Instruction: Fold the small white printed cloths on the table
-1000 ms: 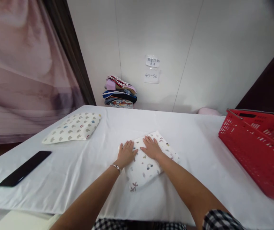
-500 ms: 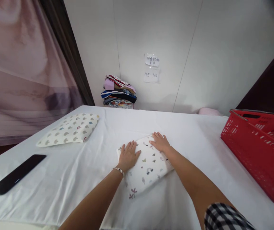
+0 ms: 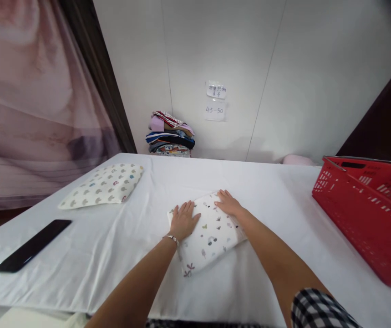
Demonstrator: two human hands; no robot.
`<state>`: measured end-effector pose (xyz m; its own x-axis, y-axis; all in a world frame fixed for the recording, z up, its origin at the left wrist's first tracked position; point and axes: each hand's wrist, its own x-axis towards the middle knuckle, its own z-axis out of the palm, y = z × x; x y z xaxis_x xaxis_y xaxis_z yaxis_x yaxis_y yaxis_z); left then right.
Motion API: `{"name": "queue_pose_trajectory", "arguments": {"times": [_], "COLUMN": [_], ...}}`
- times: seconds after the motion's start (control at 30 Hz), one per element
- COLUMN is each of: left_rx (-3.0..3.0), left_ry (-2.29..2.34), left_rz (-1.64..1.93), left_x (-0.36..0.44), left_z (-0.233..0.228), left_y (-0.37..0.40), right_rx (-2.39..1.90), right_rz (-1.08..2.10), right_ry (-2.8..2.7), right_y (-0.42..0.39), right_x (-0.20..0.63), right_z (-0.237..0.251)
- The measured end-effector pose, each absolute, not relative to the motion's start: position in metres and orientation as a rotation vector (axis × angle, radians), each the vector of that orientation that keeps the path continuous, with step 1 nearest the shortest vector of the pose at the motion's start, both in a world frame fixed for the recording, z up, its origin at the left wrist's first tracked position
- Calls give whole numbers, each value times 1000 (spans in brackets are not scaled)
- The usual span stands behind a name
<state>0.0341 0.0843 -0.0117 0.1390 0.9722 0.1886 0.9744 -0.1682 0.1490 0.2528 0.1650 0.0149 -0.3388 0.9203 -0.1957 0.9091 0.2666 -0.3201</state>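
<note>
A folded white cloth (image 3: 212, 241) printed with small rainbows, leaves and sprigs lies tilted on the white-covered table (image 3: 256, 182) in front of me. My left hand (image 3: 182, 222) rests flat on its upper left part, fingers spread; a bracelet circles that wrist. On the far right part of the same cloth, my right hand (image 3: 227, 202) lies palm down with its fingers stretched out. Neither hand grips anything. The cloth's layers under my palms are hidden.
To the left lies another folded cloth (image 3: 104, 186) with a mushroom-like print, and nearer a flat black panel (image 3: 31, 246). A red basket (image 3: 359, 214) stands at the right edge. Beyond the table, stacked fabrics (image 3: 170, 134) sit against the wall.
Both hands stay flat on the cloth in nearly the same spots. The view has shifted slightly, so the basket and black panel appear a little displaced.
</note>
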Motion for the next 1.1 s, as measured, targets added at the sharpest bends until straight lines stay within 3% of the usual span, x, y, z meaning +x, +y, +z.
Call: {"name": "queue_pose_trajectory", "arguments": {"times": [0.37, 0.63, 0.9, 1.1], "left_rx": [-2368, -2431, -2167, -2210], "left_ry": [-2075, -2128, -2282, -2319], "left_rz": [-295, -135, -186, -239], "left_x": [36, 26, 57, 39], "left_z": [-7, 18, 13, 16], "left_y": [90, 82, 8, -16], "right_rx": [-1856, -1870, -2078, -1818], "right_rz": [488, 639, 413, 273], "right_ry": [-1825, -1572, -1971, -2402], "right_y": [38, 11, 84, 53], "right_x": [318, 302, 269, 235], "right_z": [-28, -31, 21, 16]}}
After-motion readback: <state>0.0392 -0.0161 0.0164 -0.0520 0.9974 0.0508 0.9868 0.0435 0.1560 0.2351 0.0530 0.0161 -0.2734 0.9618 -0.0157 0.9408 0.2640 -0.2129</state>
